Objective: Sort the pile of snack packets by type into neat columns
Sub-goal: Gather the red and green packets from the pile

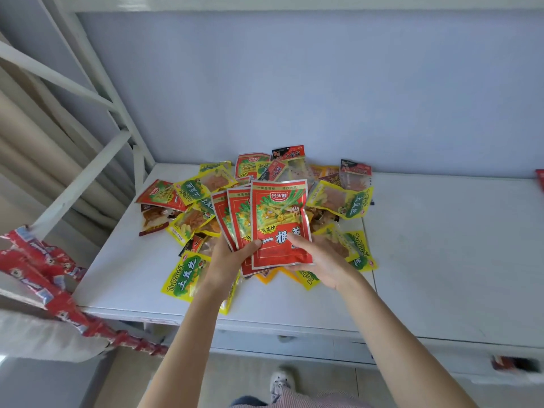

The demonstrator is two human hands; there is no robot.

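Observation:
A mixed pile of snack packets (pixel 206 187) lies on the white table (pixel 441 245): yellow-green ones (pixel 341 200), red ones (pixel 162 194) and clear ones with black-red headers (pixel 354 175). Above the pile's near side I hold a fan of three red packets (pixel 276 219). My left hand (pixel 228 260) grips the fan's lower left with the thumb on the front. My right hand (pixel 321 260) holds the front packet from the right, thumb on its face.
A white metal frame (pixel 88 92) rises at the left. A strip of red packets (pixel 41 275) hangs over the left edge. Bare tabletop lies right of the pile and along the front edge. A drawer front (pixel 294 346) sits under the table.

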